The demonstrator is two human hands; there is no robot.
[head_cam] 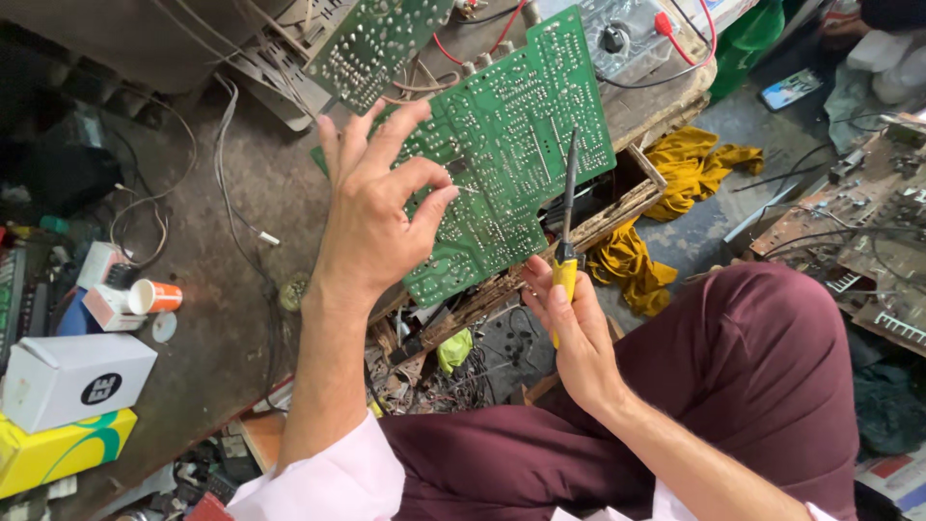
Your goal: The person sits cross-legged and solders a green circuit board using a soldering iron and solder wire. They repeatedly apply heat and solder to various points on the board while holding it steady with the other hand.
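Note:
My left hand [371, 207] is raised over a large green circuit board [511, 145], solder side up; thumb and forefinger pinch at something tiny near the board's middle, too small to make out. My right hand [569, 323] grips a yellow-handled soldering iron [567, 232] with a dark shaft pointing up across the board. The board rests tilted on a worn wooden box [617, 207].
A second green board [371, 43] lies further back. A yellow cloth [675, 178] hangs beside the box. Left are a paper cup [152, 296], a white carton [72, 378] and a yellow one. More boards [858, 227] lie right. My maroon-clad knee [752, 357] fills the foreground.

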